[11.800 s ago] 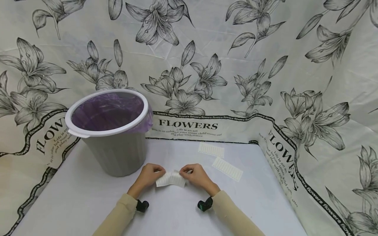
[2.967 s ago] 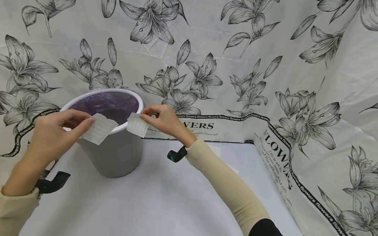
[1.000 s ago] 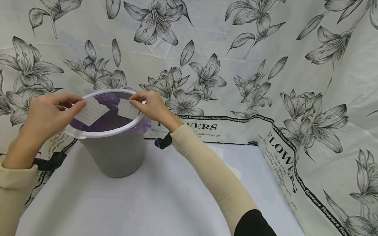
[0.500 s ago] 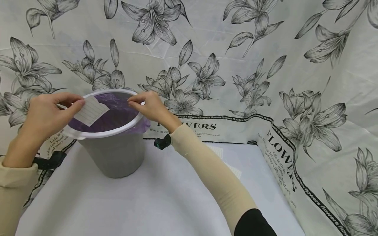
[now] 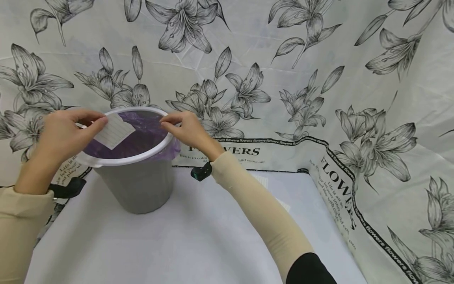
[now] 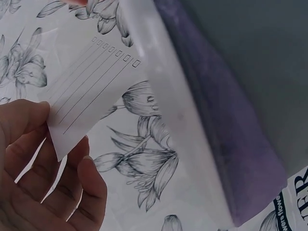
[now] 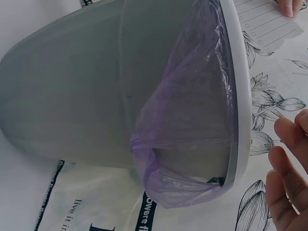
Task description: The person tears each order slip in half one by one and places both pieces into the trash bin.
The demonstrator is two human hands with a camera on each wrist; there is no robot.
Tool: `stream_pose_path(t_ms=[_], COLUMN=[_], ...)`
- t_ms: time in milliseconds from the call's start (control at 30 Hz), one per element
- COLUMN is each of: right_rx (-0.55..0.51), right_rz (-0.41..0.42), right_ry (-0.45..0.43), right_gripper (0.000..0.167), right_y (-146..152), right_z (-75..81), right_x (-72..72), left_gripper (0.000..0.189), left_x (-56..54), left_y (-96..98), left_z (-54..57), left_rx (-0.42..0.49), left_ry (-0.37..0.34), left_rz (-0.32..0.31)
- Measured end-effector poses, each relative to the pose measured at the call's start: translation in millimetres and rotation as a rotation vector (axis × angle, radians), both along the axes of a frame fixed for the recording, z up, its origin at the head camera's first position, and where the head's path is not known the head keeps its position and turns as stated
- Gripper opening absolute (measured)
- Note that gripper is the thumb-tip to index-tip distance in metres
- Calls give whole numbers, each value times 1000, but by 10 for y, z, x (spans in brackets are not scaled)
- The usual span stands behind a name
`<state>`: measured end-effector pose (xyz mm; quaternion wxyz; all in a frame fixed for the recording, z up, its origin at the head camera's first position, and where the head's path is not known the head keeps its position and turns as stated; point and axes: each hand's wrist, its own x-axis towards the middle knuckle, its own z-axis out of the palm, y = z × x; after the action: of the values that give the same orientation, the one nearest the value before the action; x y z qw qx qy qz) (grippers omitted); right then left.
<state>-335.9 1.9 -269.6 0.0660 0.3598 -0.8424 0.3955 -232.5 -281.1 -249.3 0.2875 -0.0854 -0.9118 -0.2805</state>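
My left hand (image 5: 67,134) pinches a torn piece of white paper (image 5: 115,132) between thumb and forefinger, over the mouth of a grey trash bin (image 5: 136,187). Printed lines and small boxes show on the paper (image 6: 89,82) in the left wrist view. Across the bin, by the right side of its white rim (image 5: 134,159), my right hand (image 5: 186,128) holds nothing; its thumb and forefinger are bent close together. In the right wrist view its fingers (image 7: 288,168) are loosely curled beside the rim. A purple bag (image 7: 187,110) lines the bin, whose bottom is hidden.
Two white paper sheets (image 5: 263,181) lie at the back right of the white table (image 5: 159,244), mostly covered by my right sleeve (image 5: 255,205). A flower-printed cloth (image 5: 312,118) hangs behind and along the right side.
Earlier both hands held one paper strip over the table; later each held a torn piece at the bin. The right hand's piece has left its fingers, and the left hand has shifted slightly right.
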Motion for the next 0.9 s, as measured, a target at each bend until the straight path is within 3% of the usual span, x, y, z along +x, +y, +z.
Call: stream_pose_path(t_ms=[367, 567, 900], right_rx=[-55, -44, 21], right_rz=[6, -15, -85], right_ry=[-8, -24, -81], right_gripper=[24, 28, 40], right_y=[208, 381, 723], right_z=[-124, -198, -401], right_x=[48, 49, -13], left_gripper=[33, 45, 61], left_x=[-173, -180, -120], left_y=[47, 114, 575], left_z=[-165, -183, -73], left_rx=[-42, -84, -123], left_ry=[-177, -298, -292], left_rz=[-36, -86, -176])
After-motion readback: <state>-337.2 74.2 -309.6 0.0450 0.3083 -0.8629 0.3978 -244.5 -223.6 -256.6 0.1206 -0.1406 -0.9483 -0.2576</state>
